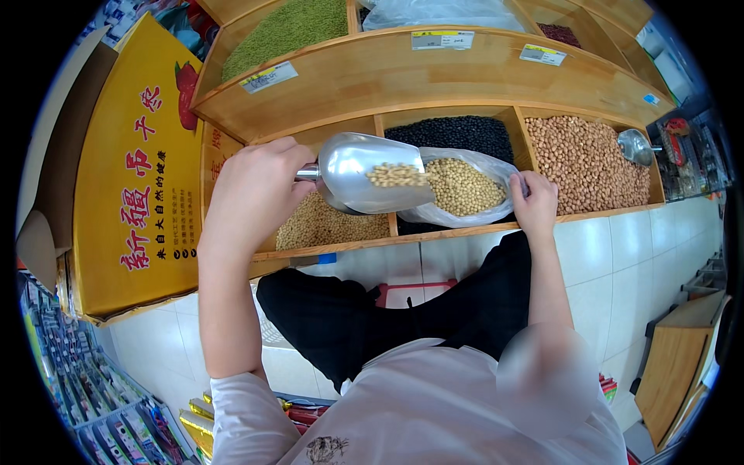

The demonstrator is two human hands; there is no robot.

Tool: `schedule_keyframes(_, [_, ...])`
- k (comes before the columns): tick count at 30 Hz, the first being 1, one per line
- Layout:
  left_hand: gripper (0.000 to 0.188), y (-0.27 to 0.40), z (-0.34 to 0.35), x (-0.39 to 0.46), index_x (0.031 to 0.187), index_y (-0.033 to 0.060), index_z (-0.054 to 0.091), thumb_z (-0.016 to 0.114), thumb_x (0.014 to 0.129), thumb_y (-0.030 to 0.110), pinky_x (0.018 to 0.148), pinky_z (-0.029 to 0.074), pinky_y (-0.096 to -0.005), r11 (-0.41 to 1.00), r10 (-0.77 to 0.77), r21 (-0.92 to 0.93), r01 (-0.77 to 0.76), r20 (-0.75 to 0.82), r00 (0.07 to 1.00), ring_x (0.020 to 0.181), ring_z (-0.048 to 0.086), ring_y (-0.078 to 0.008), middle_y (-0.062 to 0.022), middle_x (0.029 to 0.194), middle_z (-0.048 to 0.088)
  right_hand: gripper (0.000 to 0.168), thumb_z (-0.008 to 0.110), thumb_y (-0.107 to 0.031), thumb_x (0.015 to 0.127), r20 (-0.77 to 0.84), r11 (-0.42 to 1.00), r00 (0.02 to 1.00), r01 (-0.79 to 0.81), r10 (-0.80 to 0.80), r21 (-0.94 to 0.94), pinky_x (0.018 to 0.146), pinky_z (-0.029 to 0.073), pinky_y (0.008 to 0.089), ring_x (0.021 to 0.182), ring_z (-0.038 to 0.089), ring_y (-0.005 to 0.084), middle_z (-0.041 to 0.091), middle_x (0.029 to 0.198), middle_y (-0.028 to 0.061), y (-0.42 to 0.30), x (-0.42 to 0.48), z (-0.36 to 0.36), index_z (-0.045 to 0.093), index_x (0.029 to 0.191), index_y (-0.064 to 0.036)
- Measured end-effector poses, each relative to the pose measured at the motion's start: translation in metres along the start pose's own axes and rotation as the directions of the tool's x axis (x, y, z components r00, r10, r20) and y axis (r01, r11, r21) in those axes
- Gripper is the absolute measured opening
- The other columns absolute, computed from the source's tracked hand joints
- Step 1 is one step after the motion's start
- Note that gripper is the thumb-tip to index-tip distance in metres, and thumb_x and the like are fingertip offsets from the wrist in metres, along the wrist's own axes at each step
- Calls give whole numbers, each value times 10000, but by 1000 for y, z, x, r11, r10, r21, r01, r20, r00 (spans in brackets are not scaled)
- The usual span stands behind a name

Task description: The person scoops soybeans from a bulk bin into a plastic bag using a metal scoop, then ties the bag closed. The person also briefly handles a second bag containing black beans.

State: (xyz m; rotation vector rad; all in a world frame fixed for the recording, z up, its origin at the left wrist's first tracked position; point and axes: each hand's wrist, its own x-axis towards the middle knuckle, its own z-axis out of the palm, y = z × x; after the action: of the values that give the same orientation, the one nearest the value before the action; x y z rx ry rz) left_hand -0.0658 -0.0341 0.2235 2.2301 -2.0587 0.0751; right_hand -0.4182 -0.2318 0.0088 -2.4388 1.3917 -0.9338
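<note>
My left hand (256, 186) grips the handle of a metal scoop (366, 154), its mouth pointing right at the opening of a clear plastic bag (465, 220). Pale soybeans (395, 174), somewhat blurred, slide along the scoop towards the bag. More soybeans (465, 187) lie in the bag, which rests over a compartment of black beans (459, 131). With my right hand (536, 200) I hold the bag's right edge. Below the scoop, the left compartment holds loose soybeans (331, 224).
A compartment of light brown peanuts or beans (581, 165) with a second metal scoop (635, 146) is at the right. Behind rises a wooden bin panel (372, 75), with green beans (290, 32) beyond. A yellow printed carton (133, 174) stands left.
</note>
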Motion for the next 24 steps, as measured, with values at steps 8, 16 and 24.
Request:
schedule_keyframes(8, [280,-12,-3,-11,1020,41,739,844,761,57,781,577,-363,982,-103,-165,96,-36,994,863,718,-295,-101,938,722,198,694,-238,946,13,1000,1000,2,-2,-18,778,439,407,805,654,276,697,815,77,1,0,-1,714,859,-61])
schedule_keyframes(16, [280,-84,61,-37,1058,-1,707,835,815,51,824,574,-376,886,-318,-339,315,49,947,911,729,-306,-166,969,725,190,699,-239,939,-15,1000,1000,7,-7,-1,767,432,413,800,652,275,700,811,79,1,0,1,722,869,-65])
schedule_keyframes(24, [268,-106,132,-60,1039,35,739,843,812,133,859,555,-450,861,-482,-36,507,261,836,985,709,-356,-172,1039,739,188,704,-237,936,-6,1000,1000,-1,1,-3,766,435,407,796,655,275,704,813,80,0,0,0,730,867,-64])
